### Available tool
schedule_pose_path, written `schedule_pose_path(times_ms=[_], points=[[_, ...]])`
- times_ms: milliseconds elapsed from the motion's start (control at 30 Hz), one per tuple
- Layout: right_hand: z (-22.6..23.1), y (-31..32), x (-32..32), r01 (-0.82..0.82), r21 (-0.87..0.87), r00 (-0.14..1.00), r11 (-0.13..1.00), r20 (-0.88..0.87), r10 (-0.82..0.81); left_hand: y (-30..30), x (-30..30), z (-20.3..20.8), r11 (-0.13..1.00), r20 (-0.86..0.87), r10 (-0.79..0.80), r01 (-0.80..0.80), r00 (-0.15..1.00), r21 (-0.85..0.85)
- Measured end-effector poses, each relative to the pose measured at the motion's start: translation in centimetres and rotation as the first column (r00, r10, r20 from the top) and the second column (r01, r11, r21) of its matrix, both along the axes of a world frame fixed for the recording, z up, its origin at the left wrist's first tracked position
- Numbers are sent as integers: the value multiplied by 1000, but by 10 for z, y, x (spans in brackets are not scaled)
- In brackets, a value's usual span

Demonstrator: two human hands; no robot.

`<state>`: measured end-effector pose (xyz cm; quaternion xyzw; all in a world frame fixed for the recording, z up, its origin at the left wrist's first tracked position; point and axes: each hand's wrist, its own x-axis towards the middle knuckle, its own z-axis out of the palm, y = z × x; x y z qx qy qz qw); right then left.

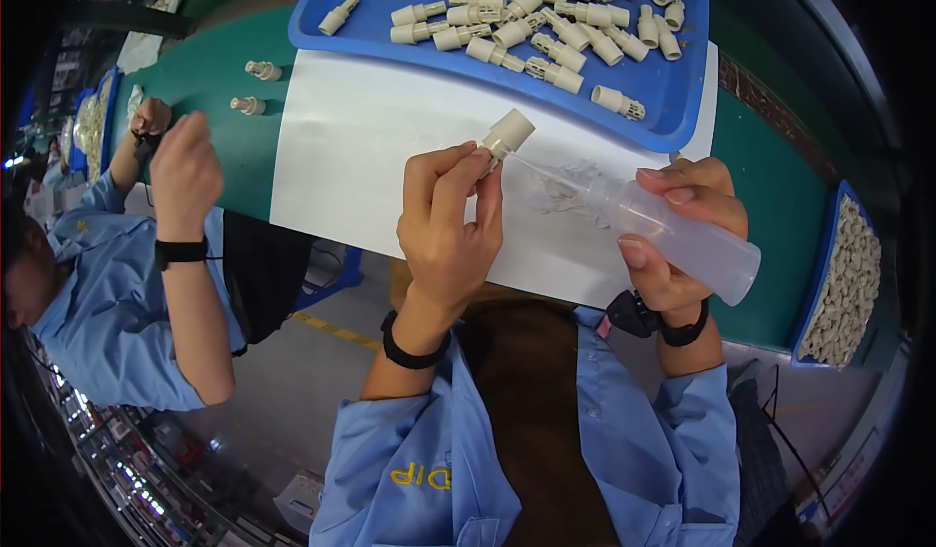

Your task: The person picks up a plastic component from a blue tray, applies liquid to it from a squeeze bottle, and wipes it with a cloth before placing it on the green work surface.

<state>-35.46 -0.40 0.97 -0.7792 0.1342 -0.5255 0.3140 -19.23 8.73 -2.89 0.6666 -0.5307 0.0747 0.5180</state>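
Observation:
Between the fingertips of my left hand point(450, 217) is a cream plastic fitting point(512, 132), tilted with its wide round end up and to the right. My right hand point(682, 217) is wrapped round a translucent squeeze bottle point(697, 245), which lies slanted with its thin nozzle toward the fitting. The nozzle's tip meets the fitting's slotted part, close to my left fingers; whether any liquid comes out is too small to tell. Both hands are above a white sheet point(336, 147), which bears a wet-looking or smeared patch under the nozzle.
A blue tray point(429, 69) of similar cream fittings stands at the far side. Two more fittings point(255, 89) stand on the green table point(210, 69) to the left. At right is a blue bin point(829, 245) full of small pale parts. A co-worker's arm point(185, 254) is at left.

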Motion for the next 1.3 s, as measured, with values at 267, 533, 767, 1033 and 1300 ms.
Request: schedule_pose_path(times_ms=[267,533,767,1033,1300], points=[[0,4,-4,-33,64,995,997,-91,39,1,0,1,1000,-143,-22,21,989,-8],[0,2,0,-11,22,1000,1000,-23,11,4,0,4,996,-498,-81,90,864,-7],[0,-1,0,-1,-1,1000,1000,5,2,9,1,18,982,-838,-106,191,535,-2],[0,1,-3,-6,-5,1000,1000,-10,6,9,7,20,957,-960,-151,279,234,-82],[1,3,-5,-69,65,996,995,-59,73,10,20,12,864,-926,-237,372,-295,-340]])
